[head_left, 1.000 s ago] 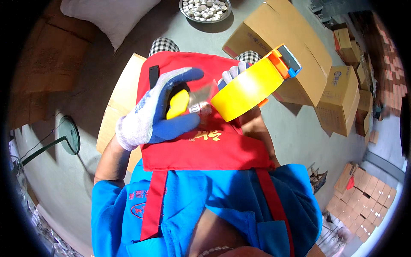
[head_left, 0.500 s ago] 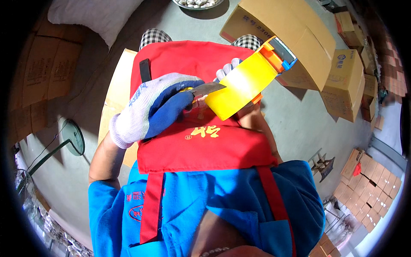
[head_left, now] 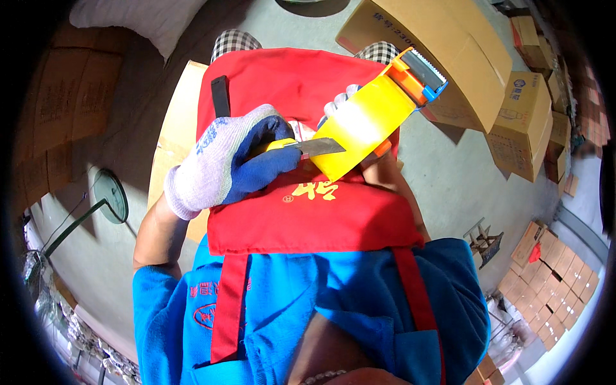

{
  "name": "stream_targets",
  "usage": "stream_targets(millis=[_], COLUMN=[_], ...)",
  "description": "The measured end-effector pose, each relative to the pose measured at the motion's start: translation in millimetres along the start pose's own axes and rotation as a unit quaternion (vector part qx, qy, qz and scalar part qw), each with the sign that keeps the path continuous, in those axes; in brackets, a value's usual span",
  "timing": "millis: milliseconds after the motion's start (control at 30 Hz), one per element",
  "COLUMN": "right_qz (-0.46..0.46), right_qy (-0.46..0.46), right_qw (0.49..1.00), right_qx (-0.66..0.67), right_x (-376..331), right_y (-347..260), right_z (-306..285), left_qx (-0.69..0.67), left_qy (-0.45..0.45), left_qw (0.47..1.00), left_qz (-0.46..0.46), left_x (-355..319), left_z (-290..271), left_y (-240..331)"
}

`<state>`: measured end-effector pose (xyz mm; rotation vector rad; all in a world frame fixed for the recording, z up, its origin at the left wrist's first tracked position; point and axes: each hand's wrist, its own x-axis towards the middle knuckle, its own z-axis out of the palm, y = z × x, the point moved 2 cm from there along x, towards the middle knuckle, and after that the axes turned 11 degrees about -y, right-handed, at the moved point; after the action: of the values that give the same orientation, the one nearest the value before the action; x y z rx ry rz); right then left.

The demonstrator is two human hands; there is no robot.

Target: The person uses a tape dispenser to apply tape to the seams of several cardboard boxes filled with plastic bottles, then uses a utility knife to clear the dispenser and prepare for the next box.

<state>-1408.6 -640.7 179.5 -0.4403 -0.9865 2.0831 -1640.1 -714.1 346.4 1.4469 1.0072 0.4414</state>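
Note:
A white and blue knit work glove covers my left hand. That hand is closed around the yellow handle of a utility knife, whose blade points right and overlaps the lower end of a yellow tape strip; I cannot tell if they touch. The strip runs down from an orange and blue tape dispenser with a toothed cutting edge. My right hand, also gloved, grips the dispenser from behind; only its fingertips and bare forearm show. Both hands are over my red apron.
Cardboard cartons stand on the floor ahead and to the right. A cardboard sheet lies by my left side. Farther left stands a round green base with a pole. Stacked boxes and a small stool are at right.
The knife blade has dropped lower across the tape strip, and my left hand has turned slightly. The dispenser stays in my right hand. The bowl at the top has mostly left the view.

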Motion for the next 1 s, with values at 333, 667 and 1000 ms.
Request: stream_targets(millis=[333,667,1000], right_qz=[0.044,0.094,0.12], right_qy=[-0.012,-0.033,-0.047], right_qw=[0.999,0.995,0.992], right_qx=[0.019,0.012,0.016], right_x=[-19.6,-37.4,-35.6], right_y=[1.5,4.1,5.6], right_z=[9.8,22.6,26.1], left_qx=[-0.11,-0.034,0.063], left_qy=[-0.035,-0.077,-0.063], left_qw=[0.993,0.996,0.99], left_qz=[-0.036,-0.031,0.111], left_x=[-4.1,-16.2,-8.3], left_z=[11.2,15.2,8.2], left_y=[-28.4,-42.8,-46.1])
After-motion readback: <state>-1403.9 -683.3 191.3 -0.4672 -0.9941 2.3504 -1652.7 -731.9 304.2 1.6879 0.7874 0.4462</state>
